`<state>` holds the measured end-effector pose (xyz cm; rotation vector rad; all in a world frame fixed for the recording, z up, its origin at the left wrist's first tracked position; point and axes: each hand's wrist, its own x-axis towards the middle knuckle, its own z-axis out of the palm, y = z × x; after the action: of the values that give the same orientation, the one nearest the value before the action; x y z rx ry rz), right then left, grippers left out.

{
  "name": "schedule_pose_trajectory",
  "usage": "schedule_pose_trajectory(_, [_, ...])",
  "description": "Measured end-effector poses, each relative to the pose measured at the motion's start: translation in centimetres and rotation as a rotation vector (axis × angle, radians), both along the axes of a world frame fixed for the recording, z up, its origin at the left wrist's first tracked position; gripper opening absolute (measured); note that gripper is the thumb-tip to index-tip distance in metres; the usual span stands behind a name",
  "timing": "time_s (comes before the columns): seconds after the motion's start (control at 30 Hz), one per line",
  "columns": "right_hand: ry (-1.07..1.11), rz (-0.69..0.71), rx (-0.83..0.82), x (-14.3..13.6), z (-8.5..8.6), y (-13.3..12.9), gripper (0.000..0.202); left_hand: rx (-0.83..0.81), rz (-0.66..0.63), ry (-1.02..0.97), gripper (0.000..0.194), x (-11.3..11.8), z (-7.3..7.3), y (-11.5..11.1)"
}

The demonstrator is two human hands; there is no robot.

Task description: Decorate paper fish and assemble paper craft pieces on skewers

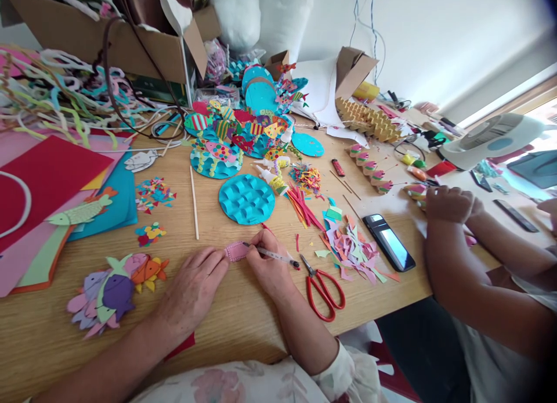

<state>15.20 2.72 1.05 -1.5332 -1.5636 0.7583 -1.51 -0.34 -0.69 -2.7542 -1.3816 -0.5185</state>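
Note:
My right hand (266, 258) is closed around a pen (278, 255), its tip on a small pink paper piece (237, 251) with a dotted border. From the other side, the fingers of my left hand (195, 287) hold the piece's left edge against the table; that thumb is hidden. Red-handled scissors (324, 290) lie open beside my right forearm. Left of my left hand is a pile of paper fish (108, 292). A round blue paper disc (246, 199) with raised scales lies just beyond both hands.
Paper scraps (352, 246) and a phone (389, 242) lie to the right. A thin stick (194, 202), confetti (154, 194) and coloured sheets (47, 188) are on the left. Decorated fish discs (216, 159) and glue bottles (274, 179) stand farther back. A co-worker's hands (452, 205) are at right.

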Motion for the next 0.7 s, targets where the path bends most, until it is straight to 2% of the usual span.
schedule_pose_trajectory(0.3, [0.002,0.007,0.033,0.0,0.0,0.1,0.007,-0.042,0.002,0.074,0.042,0.1,0.3,0.0])
schedule_pose_trajectory(0.5, [-0.007,0.004,0.026,0.0,-0.2,0.1,0.005,-0.185,-0.003,0.182,0.048,0.7,1.5,0.4])
schedule_pose_trajectory(0.7, [-0.015,-0.004,0.049,0.0,-0.5,0.2,0.006,-0.164,0.013,0.284,0.042,1.8,2.2,0.9])
